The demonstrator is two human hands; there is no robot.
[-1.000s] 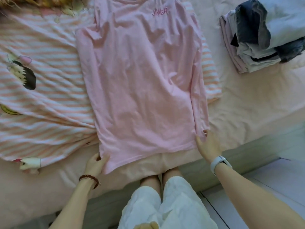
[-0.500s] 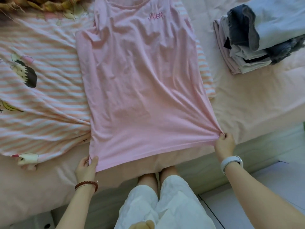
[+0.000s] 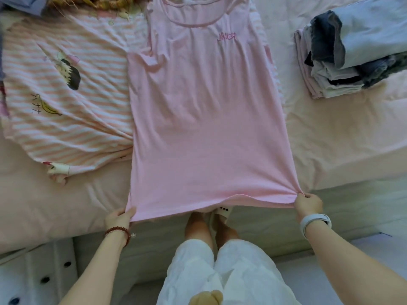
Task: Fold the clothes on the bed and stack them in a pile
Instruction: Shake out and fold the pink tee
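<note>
Pale pink bedding (image 3: 343, 137) covers the bed, soft and lightly creased, with the mattress edge running across the lower part of the view. Spread flat on it, front up, lies a pink T-shirt (image 3: 204, 119) of thin, smooth jersey with a round, ribbed neckline at the far end; small darker-pink lettering on the chest seems to read "JIMIER", though the letters are too fine to be sure of. Its hem is drawn taut past the near edge of the bed. The left hand (image 3: 119, 217) pinches the hem's left corner, thumb on top, a string of reddish-brown beads on the wrist. The right hand (image 3: 308, 203) has its grip curled round the bunched right corner, where the cloth gathers into radiating folds; a pale band circles that wrist.

Partly under the T-shirt, to its left, sits a rumpled striped garment (image 3: 66, 102) in pink and white bands, printed with a dark-haired cartoon figure and a yellow banana. Well apart at the far right stands a pile of folded clothes (image 3: 343, 53), grey, dark blue and light pink layers.
</note>
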